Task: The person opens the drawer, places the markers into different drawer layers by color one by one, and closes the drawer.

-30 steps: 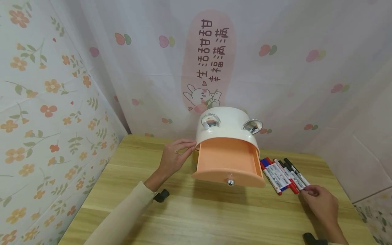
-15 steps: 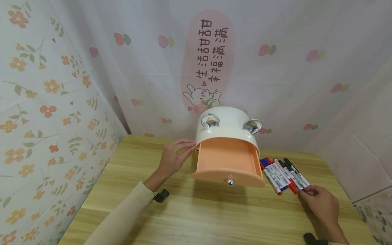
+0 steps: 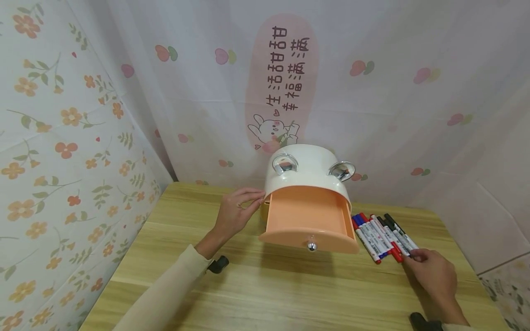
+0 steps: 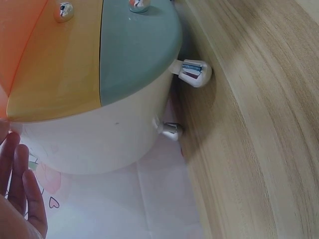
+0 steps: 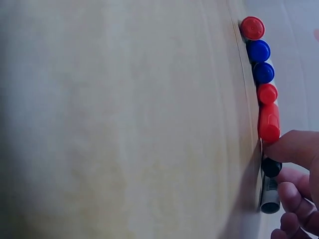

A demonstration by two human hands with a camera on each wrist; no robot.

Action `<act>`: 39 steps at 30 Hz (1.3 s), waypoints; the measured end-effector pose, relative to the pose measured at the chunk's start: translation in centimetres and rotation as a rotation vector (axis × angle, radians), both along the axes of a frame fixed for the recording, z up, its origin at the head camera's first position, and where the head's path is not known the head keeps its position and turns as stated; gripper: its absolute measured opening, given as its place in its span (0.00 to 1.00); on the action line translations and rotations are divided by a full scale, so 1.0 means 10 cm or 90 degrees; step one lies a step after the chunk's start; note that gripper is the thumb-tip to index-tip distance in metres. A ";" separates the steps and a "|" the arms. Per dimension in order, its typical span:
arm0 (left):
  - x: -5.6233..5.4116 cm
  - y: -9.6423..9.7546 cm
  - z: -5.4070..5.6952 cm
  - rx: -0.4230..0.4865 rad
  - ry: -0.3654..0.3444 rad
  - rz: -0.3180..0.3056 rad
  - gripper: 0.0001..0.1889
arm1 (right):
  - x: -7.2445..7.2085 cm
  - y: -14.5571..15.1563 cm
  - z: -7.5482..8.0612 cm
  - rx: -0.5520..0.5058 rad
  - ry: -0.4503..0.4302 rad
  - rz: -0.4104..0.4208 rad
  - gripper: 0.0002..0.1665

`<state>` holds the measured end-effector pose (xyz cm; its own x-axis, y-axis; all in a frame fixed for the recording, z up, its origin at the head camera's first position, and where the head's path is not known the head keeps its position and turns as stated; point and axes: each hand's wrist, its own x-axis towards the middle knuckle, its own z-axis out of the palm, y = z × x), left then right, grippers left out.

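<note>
A white drawer box [image 3: 304, 161] with chrome ears stands at the back of the table, its peach drawer [image 3: 308, 214] pulled out. My left hand [image 3: 234, 211] touches the box's left front edge with its fingertips, the fingers mostly straight. Yellow and blue-green drawer fronts [image 4: 139, 55] show lower down in the left wrist view. To the right, several markers [image 3: 374, 236] with red, blue and black ends lie side by side. My right hand [image 3: 434, 273] pinches a black-ended marker [image 5: 271, 168] at the row's right end between thumb and finger. The drawer holds nothing visible.
Chrome feet [image 4: 195, 73] support the box on the wooden table [image 3: 248, 294]. Behind it hangs a printed curtain [image 3: 198, 115], and a floral cloth [image 3: 62, 184] covers the left side. The open drawer juts out toward the front, beside the markers.
My right fingers shift very slightly at the right end of the marker row. The left hand, box and drawer stay where they were.
</note>
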<state>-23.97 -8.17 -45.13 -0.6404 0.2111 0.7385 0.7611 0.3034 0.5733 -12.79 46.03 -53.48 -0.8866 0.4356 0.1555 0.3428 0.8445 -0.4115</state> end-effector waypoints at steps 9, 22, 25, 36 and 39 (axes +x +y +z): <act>0.01 0.00 0.02 -0.002 0.010 -0.001 0.10 | -0.05 0.01 0.00 0.014 -0.029 0.013 0.23; 0.01 0.00 0.03 -0.003 0.006 0.001 0.10 | -0.05 -0.03 0.09 -0.028 -0.001 -0.013 0.25; 0.00 0.01 0.02 -0.004 0.010 0.004 0.09 | -0.05 -0.07 0.11 -0.038 0.007 -0.027 0.26; 0.00 0.01 0.00 -0.008 -0.013 0.009 0.09 | -0.06 -0.09 0.11 -0.092 0.031 -0.060 0.29; 0.00 0.01 0.00 -0.006 -0.010 0.009 0.09 | -0.07 -0.11 0.11 -0.112 0.039 -0.078 0.27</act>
